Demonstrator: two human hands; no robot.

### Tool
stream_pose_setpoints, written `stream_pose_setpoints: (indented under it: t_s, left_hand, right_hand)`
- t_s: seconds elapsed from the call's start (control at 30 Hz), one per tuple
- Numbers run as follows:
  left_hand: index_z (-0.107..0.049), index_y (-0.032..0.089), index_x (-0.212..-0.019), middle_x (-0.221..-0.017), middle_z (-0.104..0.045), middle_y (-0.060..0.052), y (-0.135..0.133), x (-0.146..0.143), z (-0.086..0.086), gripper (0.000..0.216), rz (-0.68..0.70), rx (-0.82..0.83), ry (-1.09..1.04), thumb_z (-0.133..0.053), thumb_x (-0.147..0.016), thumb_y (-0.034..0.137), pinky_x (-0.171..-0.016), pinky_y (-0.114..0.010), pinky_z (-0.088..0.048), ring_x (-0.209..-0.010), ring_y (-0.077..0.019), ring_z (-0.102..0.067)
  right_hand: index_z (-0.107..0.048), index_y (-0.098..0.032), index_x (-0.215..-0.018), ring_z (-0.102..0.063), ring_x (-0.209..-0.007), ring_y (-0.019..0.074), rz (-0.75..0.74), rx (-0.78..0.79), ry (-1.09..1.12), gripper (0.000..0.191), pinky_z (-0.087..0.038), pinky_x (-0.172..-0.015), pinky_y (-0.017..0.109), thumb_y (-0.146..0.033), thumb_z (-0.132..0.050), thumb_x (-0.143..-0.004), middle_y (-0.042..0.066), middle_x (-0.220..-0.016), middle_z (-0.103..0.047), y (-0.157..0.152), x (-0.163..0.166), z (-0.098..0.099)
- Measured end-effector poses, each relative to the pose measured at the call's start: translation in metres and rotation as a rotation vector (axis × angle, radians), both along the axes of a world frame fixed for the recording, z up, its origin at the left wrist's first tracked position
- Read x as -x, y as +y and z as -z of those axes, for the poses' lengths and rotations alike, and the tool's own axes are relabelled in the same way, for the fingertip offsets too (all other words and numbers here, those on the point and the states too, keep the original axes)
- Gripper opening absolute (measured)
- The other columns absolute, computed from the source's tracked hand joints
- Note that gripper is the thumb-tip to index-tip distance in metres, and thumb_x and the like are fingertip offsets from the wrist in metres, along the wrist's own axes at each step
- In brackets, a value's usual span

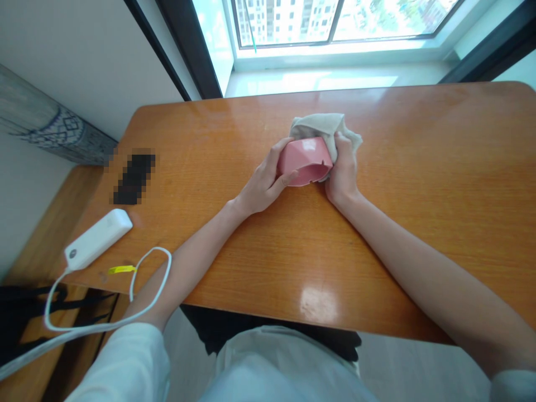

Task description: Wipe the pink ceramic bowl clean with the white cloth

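Observation:
A glossy pink ashtray [305,155] with small notches in its rim is tilted on its side, its opening facing me. My left hand [268,177] is closed around its left side, thumb at the lower rim and fingers over the top. A light grey cloth [322,124] is bunched behind and to the right of the ashtray. My right hand [344,170] grips this cloth and presses it to the ashtray's right side. Some of the right fingers are hidden behind the cloth and ashtray.
The wooden table [419,212] reaches back to a window. On its left lie a white power strip [98,239], a blurred-out dark item [134,178] and a white cable [171,268] with a yellow tag [121,269]. The cable crosses my left forearm. A patterned curtain [62,125] hangs far left.

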State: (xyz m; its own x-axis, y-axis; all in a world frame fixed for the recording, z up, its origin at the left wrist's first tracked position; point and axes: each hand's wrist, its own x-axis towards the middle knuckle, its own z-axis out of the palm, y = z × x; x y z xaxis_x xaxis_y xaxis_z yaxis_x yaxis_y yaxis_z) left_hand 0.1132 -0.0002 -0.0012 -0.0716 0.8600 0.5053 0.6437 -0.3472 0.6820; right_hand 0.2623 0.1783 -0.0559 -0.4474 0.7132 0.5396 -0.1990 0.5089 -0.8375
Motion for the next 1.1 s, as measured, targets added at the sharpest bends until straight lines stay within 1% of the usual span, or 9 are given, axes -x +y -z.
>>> stream_pose_setpoints:
  t_s: [0.07,0.13,0.3,0.43,0.57,0.67,0.87,1.0,1.1]
  left_hand:
    - [-0.028,0.032,-0.171,-0.171,-0.048,-0.016,0.000,0.002,0.001,0.073,0.015,0.017,-0.028,-0.047,-0.114,0.074,-0.127,-0.053,-0.052,-0.152,-0.0340,-0.058]
    - [-0.024,0.033,-0.171,-0.172,-0.045,-0.016,0.002,0.003,0.005,0.074,0.045,0.035,-0.053,-0.048,-0.114,0.074,-0.125,-0.052,-0.054,-0.151,-0.0327,-0.059]
    - [-0.022,0.030,-0.168,-0.168,-0.047,-0.021,0.007,0.000,0.014,0.077,0.104,0.031,0.005,-0.057,-0.113,0.070,-0.127,-0.060,-0.050,-0.154,-0.0358,-0.057]
    - [-0.026,0.028,-0.167,-0.164,-0.051,-0.022,0.006,-0.003,0.011,0.080,0.050,0.043,0.038,-0.063,-0.110,0.069,-0.124,-0.059,-0.052,-0.147,-0.0365,-0.062]
    - [-0.032,0.028,-0.169,-0.166,-0.053,-0.019,0.003,-0.002,0.003,0.085,-0.030,-0.035,0.102,-0.065,-0.107,0.075,-0.129,-0.056,-0.046,-0.152,-0.0373,-0.057]
    - [-0.044,0.027,-0.165,-0.162,-0.057,-0.016,0.002,-0.001,-0.001,0.076,-0.089,-0.106,0.137,-0.060,-0.109,0.075,-0.130,-0.053,-0.046,-0.152,-0.0360,-0.056]
    - [-0.052,0.023,-0.160,-0.151,-0.066,-0.016,0.001,-0.004,-0.005,0.067,-0.101,-0.139,0.104,-0.058,-0.112,0.070,-0.120,-0.048,-0.051,-0.138,-0.0330,-0.064]
    - [-0.051,0.024,-0.159,-0.154,-0.065,-0.016,0.001,-0.003,-0.006,0.066,-0.093,-0.120,0.104,-0.058,-0.113,0.070,-0.118,-0.048,-0.053,-0.137,-0.0332,-0.065]
    - [-0.048,0.024,-0.162,-0.159,-0.063,-0.016,0.000,-0.001,-0.005,0.068,-0.087,-0.096,0.103,-0.056,-0.113,0.071,-0.121,-0.049,-0.052,-0.143,-0.0340,-0.063]
  right_hand:
    - [-0.068,-0.033,-0.127,-0.077,-0.112,0.0290,0.059,0.140,0.040,0.051,-0.066,-0.098,0.052,-0.068,-0.036,-0.113,0.004,-0.124,-0.079,-0.009,0.000,-0.014]
    - [-0.070,-0.033,-0.118,-0.077,-0.111,0.0305,0.093,0.168,0.037,0.048,-0.066,-0.098,0.052,-0.071,-0.042,-0.111,0.004,-0.118,-0.080,-0.016,-0.003,-0.031]
    - [-0.073,-0.033,-0.104,-0.073,-0.111,0.0326,0.135,0.073,-0.066,0.045,-0.061,-0.103,0.055,-0.072,-0.051,-0.109,0.004,-0.110,-0.081,-0.027,-0.017,-0.072]
    - [-0.073,-0.030,-0.093,-0.069,-0.092,0.0290,0.142,-0.016,-0.159,0.054,-0.060,-0.095,0.052,-0.078,-0.052,-0.106,0.004,-0.093,-0.078,-0.034,-0.021,-0.089]
    - [-0.070,-0.030,-0.085,-0.065,-0.082,0.0259,0.138,-0.086,-0.140,0.056,-0.059,-0.088,0.049,-0.079,-0.050,-0.106,0.001,-0.082,-0.071,-0.038,-0.017,-0.089]
    - [-0.069,-0.031,-0.086,-0.068,-0.089,0.0273,0.103,-0.082,-0.146,0.053,-0.059,-0.093,0.049,-0.076,-0.051,-0.107,0.001,-0.085,-0.073,-0.039,-0.015,-0.084]
    - [-0.071,-0.039,-0.111,-0.066,-0.125,0.0278,0.094,0.177,-0.118,0.042,-0.054,-0.116,0.049,-0.072,-0.046,-0.110,-0.001,-0.123,-0.080,-0.033,-0.013,-0.062]
    - [-0.070,-0.033,-0.109,-0.068,-0.112,0.0273,0.078,0.363,0.037,0.044,-0.053,-0.114,0.051,-0.071,-0.049,-0.108,0.002,-0.116,-0.079,-0.028,-0.005,-0.049]
    - [-0.070,-0.030,-0.102,-0.068,-0.104,0.0250,0.082,0.377,0.087,0.043,-0.054,-0.112,0.047,-0.068,-0.052,-0.107,0.002,-0.108,-0.077,-0.029,-0.002,-0.050]
